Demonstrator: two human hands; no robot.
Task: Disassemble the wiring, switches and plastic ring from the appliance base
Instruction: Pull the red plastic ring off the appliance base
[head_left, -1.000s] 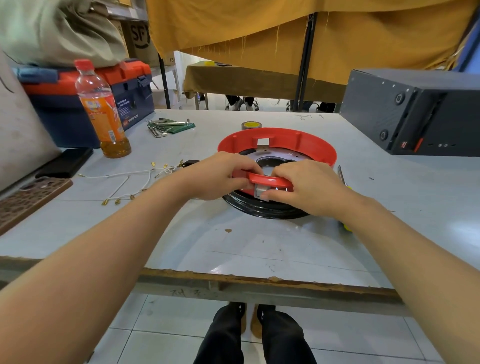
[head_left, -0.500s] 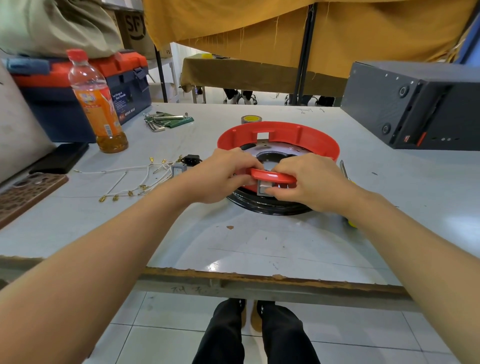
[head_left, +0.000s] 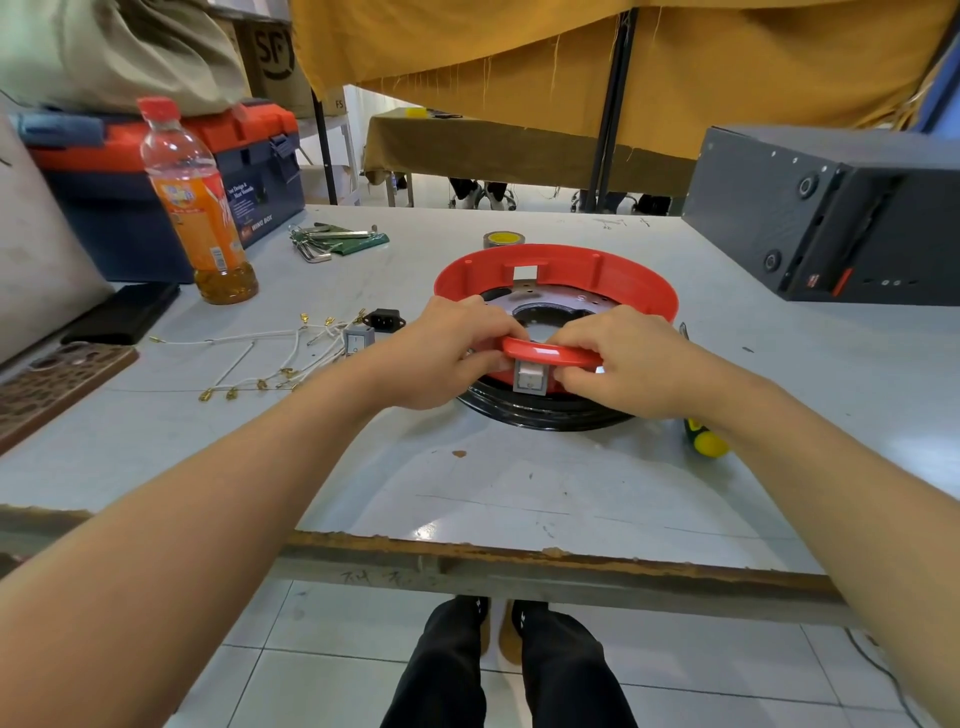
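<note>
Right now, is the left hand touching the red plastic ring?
Touching. The head view shows the left hand gripping the near rim of the red plastic ring.

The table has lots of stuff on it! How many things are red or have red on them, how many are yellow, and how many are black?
Red: 3 (plastic ring, bottle cap, toolbox lid)
Yellow: 2 (tape roll, screwdriver handle)
Black: 3 (appliance base, power socket, flat case)
Total: 8
</note>
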